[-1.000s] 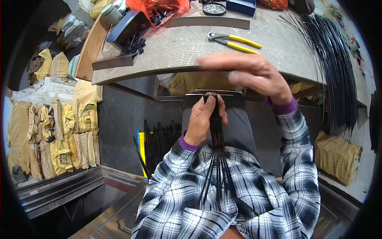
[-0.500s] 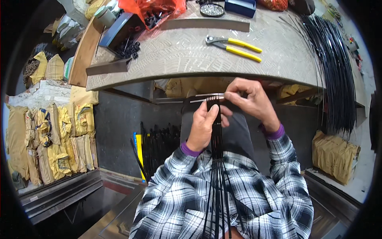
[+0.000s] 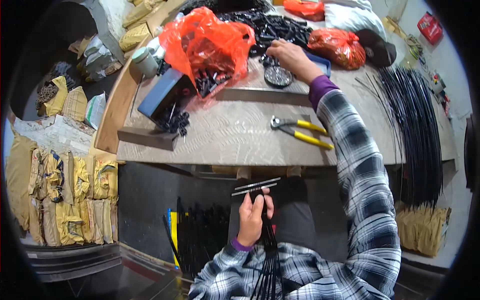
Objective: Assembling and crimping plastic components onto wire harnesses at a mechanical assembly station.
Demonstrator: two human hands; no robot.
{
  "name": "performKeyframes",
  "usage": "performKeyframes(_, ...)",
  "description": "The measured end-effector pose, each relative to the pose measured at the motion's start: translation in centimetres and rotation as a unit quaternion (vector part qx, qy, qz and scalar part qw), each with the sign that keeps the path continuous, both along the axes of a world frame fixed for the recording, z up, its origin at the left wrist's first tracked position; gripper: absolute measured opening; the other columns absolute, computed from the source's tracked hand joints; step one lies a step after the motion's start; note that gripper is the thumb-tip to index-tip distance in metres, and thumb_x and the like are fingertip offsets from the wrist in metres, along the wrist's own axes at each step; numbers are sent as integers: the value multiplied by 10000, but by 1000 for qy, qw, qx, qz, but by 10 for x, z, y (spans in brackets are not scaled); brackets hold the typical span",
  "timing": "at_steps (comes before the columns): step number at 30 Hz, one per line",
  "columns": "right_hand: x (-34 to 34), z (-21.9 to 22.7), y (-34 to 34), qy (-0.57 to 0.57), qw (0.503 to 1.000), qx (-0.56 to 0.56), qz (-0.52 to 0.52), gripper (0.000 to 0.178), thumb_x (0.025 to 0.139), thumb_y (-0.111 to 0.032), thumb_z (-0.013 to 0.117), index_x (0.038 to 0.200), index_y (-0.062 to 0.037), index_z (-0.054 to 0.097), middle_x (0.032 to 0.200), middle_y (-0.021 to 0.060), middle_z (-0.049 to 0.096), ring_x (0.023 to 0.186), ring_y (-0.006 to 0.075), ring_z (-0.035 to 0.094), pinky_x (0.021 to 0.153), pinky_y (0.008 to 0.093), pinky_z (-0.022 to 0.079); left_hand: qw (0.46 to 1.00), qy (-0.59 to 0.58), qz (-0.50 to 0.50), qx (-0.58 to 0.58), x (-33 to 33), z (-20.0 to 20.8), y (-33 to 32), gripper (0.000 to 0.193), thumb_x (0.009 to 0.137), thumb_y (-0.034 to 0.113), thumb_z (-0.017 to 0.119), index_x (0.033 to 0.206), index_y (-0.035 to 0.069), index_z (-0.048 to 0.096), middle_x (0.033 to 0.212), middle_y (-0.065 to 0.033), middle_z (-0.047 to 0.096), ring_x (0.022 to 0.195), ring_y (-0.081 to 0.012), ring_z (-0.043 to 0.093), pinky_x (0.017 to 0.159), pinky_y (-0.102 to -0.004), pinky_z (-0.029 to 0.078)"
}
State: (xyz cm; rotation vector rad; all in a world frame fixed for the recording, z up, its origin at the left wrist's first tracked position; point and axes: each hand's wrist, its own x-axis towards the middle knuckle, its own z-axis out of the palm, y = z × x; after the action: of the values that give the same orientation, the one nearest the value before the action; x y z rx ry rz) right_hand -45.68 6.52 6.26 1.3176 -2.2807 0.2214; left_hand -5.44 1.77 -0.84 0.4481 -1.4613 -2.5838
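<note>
My left hand (image 3: 251, 219) is closed around a bundle of thin black strips (image 3: 267, 267), held over my lap. The strips trail down across my plaid shirt. Two slim silvery bars (image 3: 243, 192) lie crosswise at the bundle's upper end, just above my fingertips. Stretched over the far part of the table, my right hand (image 3: 292, 59) has its fingers bent together at the edge of a pile of small black parts (image 3: 275, 26). Whatever is between those fingertips is too small to make out. Just below that hand sits a round black dish of tiny shiny pieces (image 3: 278, 76).
Pliers with yellow handles (image 3: 305, 132) lie on the table (image 3: 235, 145). A red plastic bag (image 3: 210, 42) and a blue box (image 3: 162, 95) spilling black parts stand at left. Long black strips (image 3: 412, 130) hang over the right side. A metal bar (image 3: 262, 95) crosses the tabletop.
My right hand has left the bundle's upper end and reached forward across the table. My left hand still grips the bundle. The view has tilted up, showing more of the table's far side.
</note>
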Motion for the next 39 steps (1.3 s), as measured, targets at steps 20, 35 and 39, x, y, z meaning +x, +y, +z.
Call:
performKeyframes(20,112,14,-31,-548,821,-113,111,173,790,-182,617,820,-14,647,723,56,640,699,92,596,626,249,468,997,-3,3,71,-7,-11,-28,239,942,210,419,1055,8,481,746,-28,518,600,-72,461,564,-198,392)
performKeyframes(35,73,17,-95,-432,847,-267,158,199,754,-173,665,879,-21,638,725,32,627,611,84,568,547,233,456,998,-12,-26,55,1,-5,-19,200,936,183,412,1052,25,451,732,-47,522,597,-83,464,561,-206,386)
performKeyframes(39,154,30,-17,-580,766,-228,156,174,814,-126,610,939,-5,593,787,22,622,506,6,401,431,154,301,994,34,18,106,3,-2,-15,234,962,274,305,1025,66,392,768,-134,574,563,-134,498,543,-244,417)
